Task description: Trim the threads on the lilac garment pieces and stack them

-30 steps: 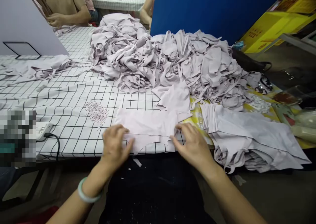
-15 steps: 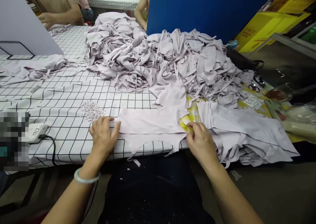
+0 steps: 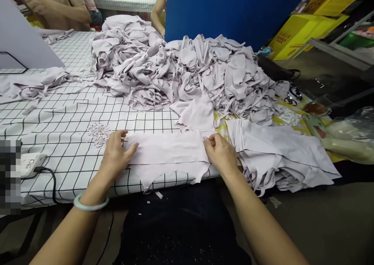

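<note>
A pale pinkish-grey cut fabric piece point(image 3: 168, 148) lies flat at the table's front edge, its curved lower side reaching over the edge. My left hand point(image 3: 117, 154) rests at its left end, thumb spread away from the fingers and touching the cloth. At the upper right corner, my right hand point(image 3: 220, 152) has thumb and fingers closed on the fabric. Just behind lies another loose piece point(image 3: 197, 113) of the same cloth. To the right of my right hand is a layered stack of similar pieces point(image 3: 280, 152).
A large heap of fabric pieces point(image 3: 140, 62) covers the table's back. Small cloth scraps point(image 3: 99, 134) lie left of my left hand. A white power strip point(image 3: 32, 164) with a black cable sits farther left. A blue panel point(image 3: 228, 12) stands behind; co-workers' arms show beyond.
My right hand has moved from the fabric's right side up to its upper right corner. My left hand has moved slightly up along the left end. The view has shifted a little.
</note>
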`<state>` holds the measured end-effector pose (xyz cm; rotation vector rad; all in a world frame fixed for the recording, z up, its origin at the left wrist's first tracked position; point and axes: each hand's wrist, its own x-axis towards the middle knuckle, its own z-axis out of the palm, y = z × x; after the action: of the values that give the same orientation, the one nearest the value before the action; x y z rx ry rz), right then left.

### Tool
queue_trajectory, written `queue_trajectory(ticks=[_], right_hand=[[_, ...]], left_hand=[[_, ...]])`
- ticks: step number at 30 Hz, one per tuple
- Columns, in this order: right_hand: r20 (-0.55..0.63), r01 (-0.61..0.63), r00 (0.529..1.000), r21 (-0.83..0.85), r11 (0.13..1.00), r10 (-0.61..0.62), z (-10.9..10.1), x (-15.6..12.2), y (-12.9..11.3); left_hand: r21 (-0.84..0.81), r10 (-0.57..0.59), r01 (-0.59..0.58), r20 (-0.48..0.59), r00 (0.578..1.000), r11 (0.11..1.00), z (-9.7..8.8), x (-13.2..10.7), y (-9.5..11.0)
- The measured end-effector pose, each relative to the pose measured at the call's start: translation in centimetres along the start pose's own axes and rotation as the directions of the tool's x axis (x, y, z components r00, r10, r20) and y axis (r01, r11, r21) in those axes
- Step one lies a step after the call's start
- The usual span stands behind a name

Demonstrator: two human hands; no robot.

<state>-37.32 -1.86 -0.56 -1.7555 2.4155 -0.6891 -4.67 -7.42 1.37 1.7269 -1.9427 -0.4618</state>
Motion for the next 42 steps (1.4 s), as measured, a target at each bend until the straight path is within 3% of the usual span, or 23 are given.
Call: queue_trajectory(ticks=[2,4,6,8,12,14,16,18,20,23,26,27,28,29,30,32,34,35,36,37,40,41,42], right_hand=[[0.037,-0.003,0.999,-0.017,1.000,0.004,0.3,0.1,0.0],[0.080,-0.021,0.996,-0.056,0.998,0.026,0.7,0.3,0.2],[0.064,-0.023,0.998,-0.082,0.996,0.029,1.2,0.4,0.5],[0.028,0.021,0.999,-0.063,0.998,-0.019,1.5,0.5,0.5],[0.031,0.116,0.993,-0.008,0.993,-0.116,0.8,0.6,-0.1],[-0.042,0.101,0.994,0.018,0.995,-0.100,-0.5,-0.6,0.1],[-0.072,0.040,0.997,0.119,0.992,-0.031,-1.6,-3.4,0.9],[0.093,-0.090,0.994,0.295,0.951,0.066,-2.0,-7.3,1.6],[0.337,-0.286,0.932,0.457,0.842,0.133,-1.2,-11.1,1.6],[0.435,-0.418,0.890,0.661,0.623,0.136,0.7,-14.1,0.5],[0.553,-0.545,0.832,0.795,0.267,0.051,0.5,-14.8,-0.5],[0.595,-0.593,0.802,0.786,0.176,0.046,-0.1,-15.0,-0.4],[0.625,-0.630,0.776,0.764,0.140,0.078,-0.9,-15.3,0.0],[0.632,-0.648,0.761,0.742,0.173,0.142,-1.7,-15.7,0.7],[0.602,-0.643,0.766,0.717,0.268,0.226,-2.5,-16.1,1.4],[0.418,-0.543,0.840,0.620,0.567,0.347,-3.9,-16.8,3.0],[0.258,-0.370,0.925,0.458,0.808,0.278,-5.0,-17.2,4.1],[0.264,-0.307,0.941,0.402,0.863,0.212,-5.5,-17.3,4.3],[0.336,-0.288,0.929,0.388,0.876,0.157,-6.0,-17.3,4.5],[0.453,-0.321,0.884,0.408,0.855,0.116,-6.4,-17.3,4.5],[0.763,-0.553,0.646,0.483,0.679,-0.017,-6.5,-17.3,4.9],[0.778,-0.578,0.627,0.495,0.649,-0.035,-6.1,-17.3,5.2],[0.743,-0.545,0.669,0.512,0.664,-0.023,-5.3,-17.2,5.6]], left_hand=[[0.145,0.185,-0.176,-0.053,0.981,0.974,1.0,-2.0,0.2],[0.245,0.296,-0.292,0.025,0.955,0.924,2.1,-4.4,0.2],[0.299,0.297,-0.314,0.103,0.949,0.901,2.7,-6.3,-0.2],[0.332,0.247,-0.268,0.106,0.963,0.904,2.9,-7.3,-0.7],[0.324,0.190,-0.239,0.176,0.966,0.915,2.1,-6.7,-1.5],[0.307,0.197,-0.251,0.197,0.960,0.918,1.4,-6.1,-1.2],[0.268,0.237,-0.262,0.122,0.964,0.927,0.9,-5.8,-0.2],[0.132,0.334,-0.335,0.025,0.942,0.933,1.2,-5.9,1.7],[-0.118,0.468,-0.465,0.000,0.884,0.878,2.7,-6.4,4.2],[-0.470,0.653,-0.553,0.069,0.755,0.688,6.4,-7.0,8.0],[-0.544,0.709,-0.551,0.121,0.695,0.633,9.6,-7.0,10.0],[-0.538,0.712,-0.552,0.136,0.689,0.637,10.2,-6.9,10.2],[-0.527,0.716,-0.557,0.151,0.682,0.642,10.5,-6.9,10.3],[-0.512,0.722,-0.567,0.165,0.672,0.645,10.6,-7.0,10.4],[-0.492,0.728,-0.582,0.177,0.662,0.648,10.7,-7.1,10.4],[-0.427,0.728,-0.610,0.200,0.655,0.667,10.7,-7.5,10.5],[-0.349,0.710,-0.627,0.211,0.671,0.696,11.0,-8.1,10.8],[-0.312,0.699,-0.631,0.207,0.685,0.710,11.3,-8.3,11.0],[-0.280,0.692,-0.636,0.198,0.695,0.719,11.5,-8.5,11.2],[-0.252,0.689,-0.644,0.187,0.700,0.723,11.8,-8.6,11.3],[-0.191,0.695,-0.669,0.165,0.700,0.718,12.2,-8.7,11.5],[-0.178,0.697,-0.674,0.165,0.697,0.717,12.3,-8.7,11.5],[-0.170,0.699,-0.678,0.169,0.695,0.715,12.3,-8.7,11.5]])
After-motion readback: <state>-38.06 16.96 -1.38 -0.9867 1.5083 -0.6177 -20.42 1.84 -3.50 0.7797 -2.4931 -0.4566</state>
